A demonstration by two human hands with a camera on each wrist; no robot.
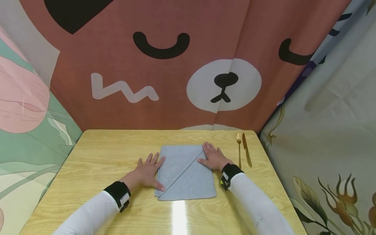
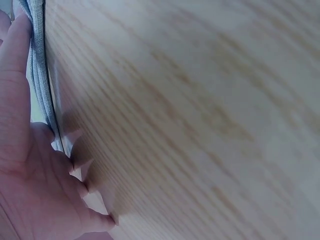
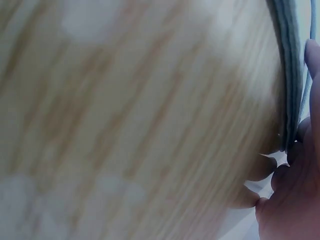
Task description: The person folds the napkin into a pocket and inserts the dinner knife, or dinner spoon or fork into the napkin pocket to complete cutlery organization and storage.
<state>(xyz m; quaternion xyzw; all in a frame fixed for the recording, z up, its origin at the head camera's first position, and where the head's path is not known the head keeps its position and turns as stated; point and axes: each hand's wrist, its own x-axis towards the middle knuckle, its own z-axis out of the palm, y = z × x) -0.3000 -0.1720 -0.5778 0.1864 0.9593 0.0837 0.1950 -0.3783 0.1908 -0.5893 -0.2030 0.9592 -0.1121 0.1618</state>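
Note:
A grey-blue cloth napkin point(image 1: 194, 179), folded into a square, lies flat on the wooden table, a diagonal fold edge running from its lower left to its upper right corner. My left hand point(image 1: 147, 173) rests with spread fingers at the napkin's left edge, thumb on its lower left corner. At the upper right corner, my right hand point(image 1: 215, 157) touches the cloth with straight fingers, its thumb over the diagonal edge. In the left wrist view, stacked layers of the napkin point(image 2: 42, 75) show beside the left hand point(image 2: 45, 185). The right wrist view shows the layered edge point(image 3: 288, 75) near the right hand point(image 3: 292, 200).
To the right of the napkin, a gold fork point(image 1: 239, 143) and a gold knife point(image 1: 246, 148) lie side by side on the table point(image 1: 117, 143). A curtain with a bear print point(image 1: 164, 75) hangs behind the table's far edge; patterned fabric point(image 1: 323, 130) borders the right side.

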